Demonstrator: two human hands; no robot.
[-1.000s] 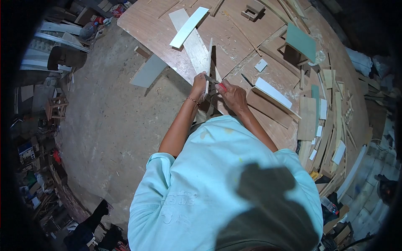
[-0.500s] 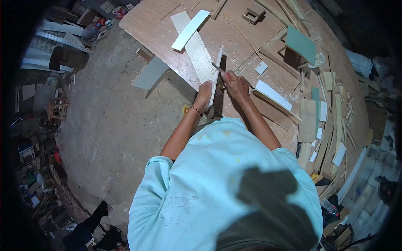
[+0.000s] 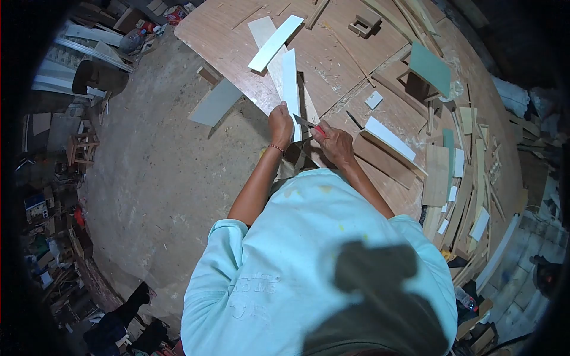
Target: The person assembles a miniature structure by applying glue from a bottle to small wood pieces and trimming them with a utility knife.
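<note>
My left hand (image 3: 281, 126) is closed around the near end of a narrow white-faced strip (image 3: 290, 77), which points away from me over the table edge. In my right hand (image 3: 335, 144) is a knife (image 3: 304, 121) with a red handle. Its blade points left, with the tip right at the strip's edge, close to my left fingers. Beyond the held strip lies a long pale board (image 3: 260, 29), and a second white strip (image 3: 276, 43) rests crosswise over it.
The wooden worktable (image 3: 332, 77) carries shavings. To the right lie a white-edged board (image 3: 389, 139), a small white block (image 3: 373, 99), a green-topped piece (image 3: 429, 68) and several offcuts. A small wooden frame (image 3: 364, 25) sits at the back. A grey panel (image 3: 215, 104) juts out below the table's left edge.
The held strip has turned from edge-on to show its white face. My right hand has brought the knife nearer to me, down beside my left hand.
</note>
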